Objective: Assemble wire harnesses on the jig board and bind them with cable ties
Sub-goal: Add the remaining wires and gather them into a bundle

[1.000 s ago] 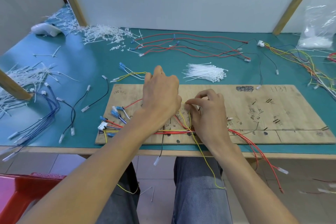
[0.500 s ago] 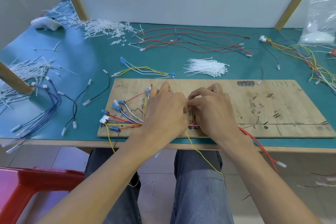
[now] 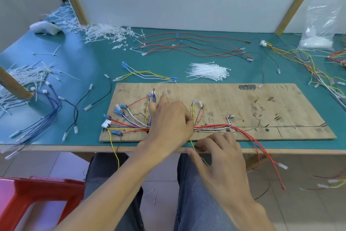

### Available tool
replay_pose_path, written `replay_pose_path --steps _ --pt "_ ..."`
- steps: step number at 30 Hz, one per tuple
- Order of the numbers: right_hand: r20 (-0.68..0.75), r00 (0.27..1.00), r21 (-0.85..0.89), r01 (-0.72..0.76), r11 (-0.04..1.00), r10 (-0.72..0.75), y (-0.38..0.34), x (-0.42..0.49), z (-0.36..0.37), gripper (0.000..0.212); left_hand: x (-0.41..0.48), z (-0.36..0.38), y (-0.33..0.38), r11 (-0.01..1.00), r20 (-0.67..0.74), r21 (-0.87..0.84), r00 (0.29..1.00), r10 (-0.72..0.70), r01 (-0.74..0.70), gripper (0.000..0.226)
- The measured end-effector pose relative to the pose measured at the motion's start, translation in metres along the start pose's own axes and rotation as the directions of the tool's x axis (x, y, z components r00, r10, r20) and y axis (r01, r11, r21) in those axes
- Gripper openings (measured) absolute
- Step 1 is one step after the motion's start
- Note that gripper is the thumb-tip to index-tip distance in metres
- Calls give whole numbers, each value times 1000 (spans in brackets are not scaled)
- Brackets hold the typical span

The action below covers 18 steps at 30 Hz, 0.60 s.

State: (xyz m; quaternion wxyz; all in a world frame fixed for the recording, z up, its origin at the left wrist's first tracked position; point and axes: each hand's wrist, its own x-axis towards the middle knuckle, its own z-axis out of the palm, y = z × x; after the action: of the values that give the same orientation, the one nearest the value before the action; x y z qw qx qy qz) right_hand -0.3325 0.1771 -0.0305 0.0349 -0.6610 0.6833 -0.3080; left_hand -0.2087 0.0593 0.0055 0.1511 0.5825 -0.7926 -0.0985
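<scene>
**Editor:** Where does the harness sit in this frame?

**Photographer:** The wire bundle (image 3: 131, 128) lies along the near edge of a wooden board (image 3: 243, 99), which rests flat on a green table (image 3: 93, 65). Blue connectors (image 3: 119, 107) fan out at the bundle's left end. Red wires (image 3: 262, 148) trail off to the right and hang over the table's front edge.

**Editor:** And the worker's hands?

**Photographer:** The left hand (image 3: 168, 120) is on the board, back up. Its fingers curl down over the wire bundle where the strands meet, and one finger stretches toward the far side. The right hand (image 3: 219, 157) hovers at the table's front edge, just off the board, with its fingers spread and slightly bent. A yellow wire (image 3: 192, 142) drops from the bundle and passes between that hand's thumb and forefinger. Whether they pinch it cannot be told.

**Editor:** The cable ties?

**Photographer:** A pile of white cable ties (image 3: 207, 71) lies on the table just behind the board, well apart from both hands. Loose ties (image 3: 104, 32) are scattered toward the far left corner. Blue wires (image 3: 52, 107) lie left of the board, a clear plastic bag (image 3: 318, 34) sits at the far right, and a red stool (image 3: 37, 193) stands below the table at lower left.
</scene>
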Motion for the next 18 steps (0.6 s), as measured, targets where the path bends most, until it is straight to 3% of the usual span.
replay_pose_path --steps 4,11,18 --pt "31 999 1 41 999 -41 -7 0 2 10 -8 -2 -1 1000 1 9 1000 29 -29 18" --pt "67 997 -24 23 999 -22 -5 -9 -7 19 -53 -3 -10 943 -90 124 943 322 -310 23" --pt "177 984 59 -6 998 -5 5 -7 -14 25 -69 5 -15 921 -12 190 937 348 -340 44"
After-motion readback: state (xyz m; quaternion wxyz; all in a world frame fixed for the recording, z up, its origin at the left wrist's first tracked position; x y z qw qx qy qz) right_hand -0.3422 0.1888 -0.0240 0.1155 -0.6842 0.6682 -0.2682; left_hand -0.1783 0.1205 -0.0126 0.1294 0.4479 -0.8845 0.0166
